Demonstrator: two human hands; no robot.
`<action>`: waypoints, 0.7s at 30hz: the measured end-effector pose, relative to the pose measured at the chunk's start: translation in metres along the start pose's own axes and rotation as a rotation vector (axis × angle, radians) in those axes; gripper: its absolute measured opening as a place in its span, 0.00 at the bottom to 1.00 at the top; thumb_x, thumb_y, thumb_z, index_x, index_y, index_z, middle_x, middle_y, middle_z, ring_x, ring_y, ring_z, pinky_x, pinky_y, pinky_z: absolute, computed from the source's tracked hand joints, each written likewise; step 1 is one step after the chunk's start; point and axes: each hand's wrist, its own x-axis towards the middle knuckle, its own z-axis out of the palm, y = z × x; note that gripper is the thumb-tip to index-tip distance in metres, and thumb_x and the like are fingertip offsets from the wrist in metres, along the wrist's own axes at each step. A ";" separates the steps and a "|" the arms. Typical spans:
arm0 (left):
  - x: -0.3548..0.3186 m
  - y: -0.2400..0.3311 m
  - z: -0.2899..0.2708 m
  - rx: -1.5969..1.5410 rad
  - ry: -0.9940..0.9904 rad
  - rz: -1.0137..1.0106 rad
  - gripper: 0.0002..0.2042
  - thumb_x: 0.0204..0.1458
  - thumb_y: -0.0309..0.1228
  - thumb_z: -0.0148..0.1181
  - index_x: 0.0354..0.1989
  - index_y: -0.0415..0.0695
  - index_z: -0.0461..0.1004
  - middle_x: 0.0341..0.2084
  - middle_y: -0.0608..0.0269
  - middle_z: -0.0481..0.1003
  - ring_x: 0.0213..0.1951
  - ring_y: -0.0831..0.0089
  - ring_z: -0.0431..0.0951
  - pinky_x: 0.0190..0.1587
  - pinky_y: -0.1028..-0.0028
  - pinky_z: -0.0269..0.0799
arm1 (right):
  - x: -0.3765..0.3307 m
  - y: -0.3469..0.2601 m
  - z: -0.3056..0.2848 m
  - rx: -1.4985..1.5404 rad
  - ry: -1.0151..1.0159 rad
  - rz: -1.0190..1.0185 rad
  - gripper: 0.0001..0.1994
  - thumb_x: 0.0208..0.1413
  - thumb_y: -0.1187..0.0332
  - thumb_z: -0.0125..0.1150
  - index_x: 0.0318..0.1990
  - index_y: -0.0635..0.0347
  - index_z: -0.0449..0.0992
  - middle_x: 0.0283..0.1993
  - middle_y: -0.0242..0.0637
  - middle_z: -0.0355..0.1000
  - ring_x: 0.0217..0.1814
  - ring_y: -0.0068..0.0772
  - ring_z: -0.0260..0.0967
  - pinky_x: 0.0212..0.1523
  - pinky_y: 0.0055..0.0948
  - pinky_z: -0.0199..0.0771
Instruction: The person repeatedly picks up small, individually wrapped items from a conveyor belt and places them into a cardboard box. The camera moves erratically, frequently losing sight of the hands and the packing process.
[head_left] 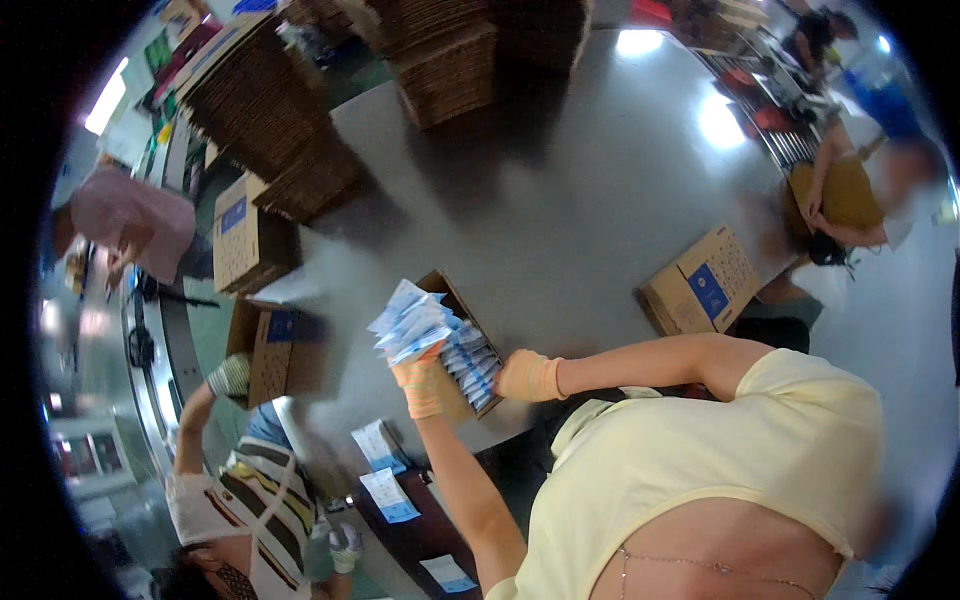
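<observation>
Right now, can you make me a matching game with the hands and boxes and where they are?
1 left hand
2 right hand
3 shut carton
4 flat cardboard stacks

A far end of the table
B at the open box rim
C gripping blue-white packets
D table's right edge

Pairs: 1-C, 2-B, 3-D, 4-A.
</observation>
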 end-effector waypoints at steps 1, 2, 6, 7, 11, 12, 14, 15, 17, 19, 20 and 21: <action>0.009 -0.028 -0.018 0.032 0.124 -0.006 0.27 0.39 0.20 0.66 0.51 0.40 0.66 0.45 0.57 0.70 0.44 0.64 0.73 0.41 0.56 0.77 | 0.003 -0.005 0.000 -0.005 0.005 -0.013 0.06 0.46 0.72 0.59 0.33 0.59 0.77 0.34 0.38 0.75 0.35 0.43 0.76 0.30 0.39 0.76; 0.013 -0.054 -0.042 0.065 0.269 -0.007 0.28 0.37 0.18 0.68 0.50 0.41 0.67 0.45 0.60 0.70 0.45 0.65 0.72 0.42 0.61 0.77 | 0.007 -0.011 -0.002 -0.011 0.004 -0.046 0.06 0.46 0.72 0.60 0.33 0.58 0.77 0.34 0.38 0.75 0.35 0.43 0.76 0.30 0.39 0.76; 0.033 -0.059 -0.025 0.524 0.210 0.054 0.33 0.32 0.17 0.71 0.52 0.44 0.66 0.50 0.65 0.65 0.48 0.69 0.70 0.45 0.70 0.76 | 0.002 -0.010 -0.005 0.014 0.055 -0.016 0.06 0.46 0.71 0.59 0.33 0.58 0.77 0.33 0.37 0.75 0.34 0.42 0.76 0.28 0.39 0.75; 0.031 -0.062 -0.023 0.533 0.201 0.010 0.33 0.32 0.21 0.71 0.52 0.45 0.66 0.49 0.65 0.66 0.49 0.68 0.69 0.49 0.68 0.72 | 0.002 -0.011 -0.006 0.008 0.053 -0.009 0.06 0.46 0.71 0.59 0.33 0.58 0.77 0.33 0.37 0.75 0.34 0.41 0.76 0.28 0.39 0.75; 0.014 -0.057 0.014 1.348 0.115 0.225 0.32 0.32 0.33 0.71 0.51 0.49 0.67 0.44 0.64 0.72 0.55 0.67 0.66 0.62 0.56 0.50 | -0.006 -0.012 -0.008 0.050 -0.069 0.025 0.07 0.45 0.72 0.59 0.35 0.58 0.77 0.34 0.37 0.76 0.33 0.40 0.76 0.24 0.39 0.74; 0.005 -0.033 0.042 1.398 0.011 0.199 0.27 0.36 0.36 0.68 0.50 0.52 0.70 0.47 0.68 0.73 0.55 0.66 0.66 0.64 0.51 0.39 | -0.007 -0.011 -0.003 0.042 -0.098 0.030 0.08 0.46 0.72 0.59 0.35 0.59 0.76 0.34 0.37 0.75 0.32 0.41 0.76 0.22 0.38 0.73; 0.009 -0.030 0.038 1.744 -0.128 0.179 0.24 0.38 0.40 0.66 0.48 0.54 0.72 0.47 0.71 0.73 0.56 0.67 0.65 0.65 0.48 0.37 | -0.009 -0.006 -0.001 0.056 -0.049 -0.032 0.07 0.46 0.71 0.58 0.35 0.59 0.76 0.35 0.38 0.75 0.31 0.41 0.76 0.21 0.37 0.73; 0.009 -0.028 0.036 1.918 -0.186 0.166 0.22 0.39 0.41 0.65 0.47 0.55 0.73 0.47 0.73 0.73 0.56 0.68 0.65 0.65 0.47 0.37 | -0.009 -0.004 -0.005 0.053 -0.024 -0.075 0.07 0.46 0.71 0.58 0.35 0.60 0.76 0.35 0.38 0.76 0.30 0.42 0.75 0.21 0.37 0.73; 0.010 -0.027 0.038 1.939 -0.191 0.215 0.21 0.39 0.43 0.64 0.46 0.56 0.75 0.48 0.74 0.73 0.57 0.68 0.64 0.65 0.45 0.36 | -0.008 -0.007 -0.011 0.048 -0.049 -0.062 0.06 0.47 0.71 0.58 0.33 0.59 0.76 0.34 0.37 0.75 0.31 0.43 0.76 0.22 0.38 0.74; 0.008 -0.022 0.037 1.972 -0.196 0.266 0.20 0.39 0.44 0.63 0.45 0.57 0.76 0.48 0.74 0.73 0.58 0.68 0.63 0.65 0.43 0.36 | -0.008 -0.006 -0.016 0.062 -0.040 -0.050 0.06 0.47 0.71 0.58 0.33 0.60 0.76 0.33 0.36 0.75 0.31 0.43 0.76 0.22 0.38 0.74; 0.008 -0.011 0.038 1.938 -0.284 0.256 0.29 0.37 0.40 0.67 0.53 0.52 0.70 0.52 0.67 0.70 0.59 0.65 0.62 0.66 0.47 0.39 | -0.009 -0.005 -0.015 0.068 -0.007 -0.041 0.06 0.45 0.71 0.59 0.33 0.59 0.76 0.32 0.36 0.75 0.32 0.44 0.76 0.23 0.38 0.74; 0.008 0.001 0.043 1.765 -0.245 0.255 0.34 0.35 0.38 0.69 0.56 0.49 0.65 0.54 0.63 0.68 0.59 0.61 0.61 0.66 0.51 0.40 | -0.010 -0.004 -0.012 0.069 0.004 -0.018 0.07 0.45 0.71 0.59 0.33 0.58 0.76 0.32 0.35 0.75 0.32 0.43 0.76 0.23 0.39 0.74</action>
